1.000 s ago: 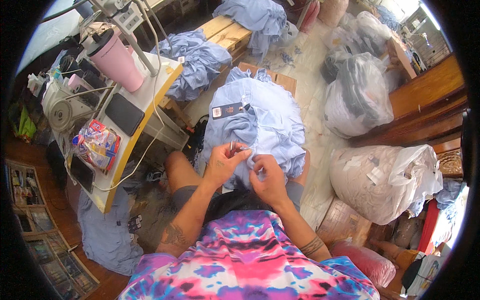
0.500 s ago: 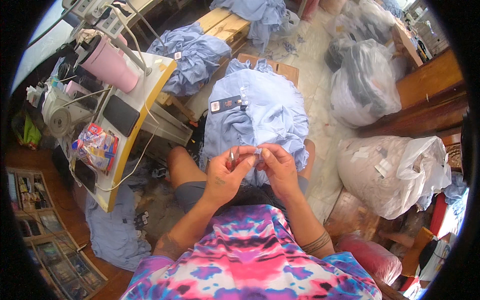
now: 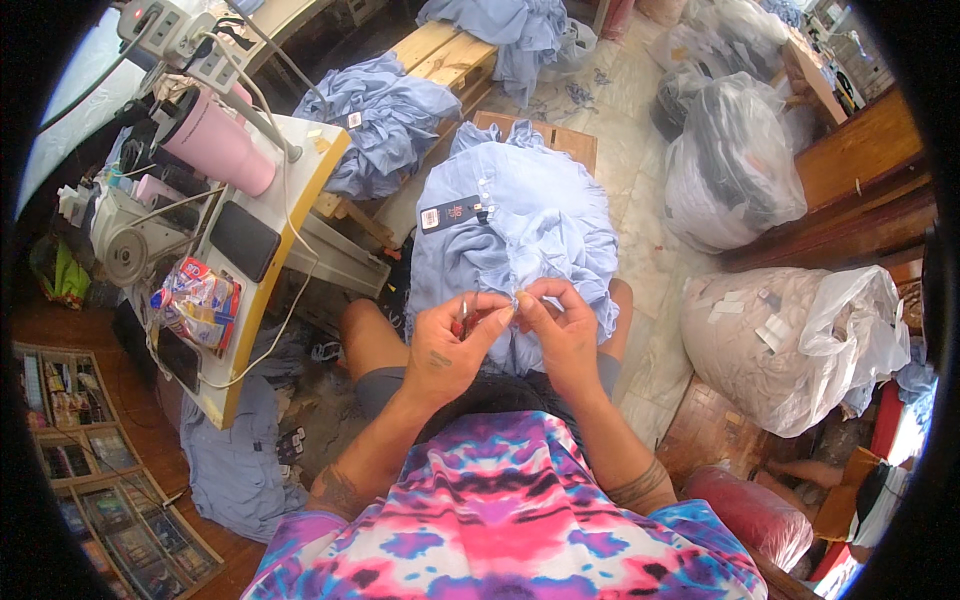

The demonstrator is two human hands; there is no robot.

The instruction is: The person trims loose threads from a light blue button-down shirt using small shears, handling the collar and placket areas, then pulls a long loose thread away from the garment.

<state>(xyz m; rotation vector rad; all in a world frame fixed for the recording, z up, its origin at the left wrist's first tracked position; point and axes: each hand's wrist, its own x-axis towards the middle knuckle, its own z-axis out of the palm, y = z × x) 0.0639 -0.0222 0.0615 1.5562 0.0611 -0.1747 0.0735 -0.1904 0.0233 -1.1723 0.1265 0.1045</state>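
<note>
Pinch grip, both sides: L hand [image 3: 448,345] & R hand [image 3: 565,335], thumb + fingertips together, clamped on small bit of blue garment [image 3: 560,205]. Bulk btwn knees [image 3: 376,335], just beyond grip, prob. for support. Snips(?) [image 3: 462,318] tucked in L hand, prob. for quick reach. Dark tag [image 3: 450,213] on cloth, fwd-left of grip.

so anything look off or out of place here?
Two minor things: loose blue scraps litter the floor near the wooden bench, looking like unswept waste; and a white cable loops out past the table's yellow edge, where it could snag. No clear damage shows on the blue cloth being held.
</note>
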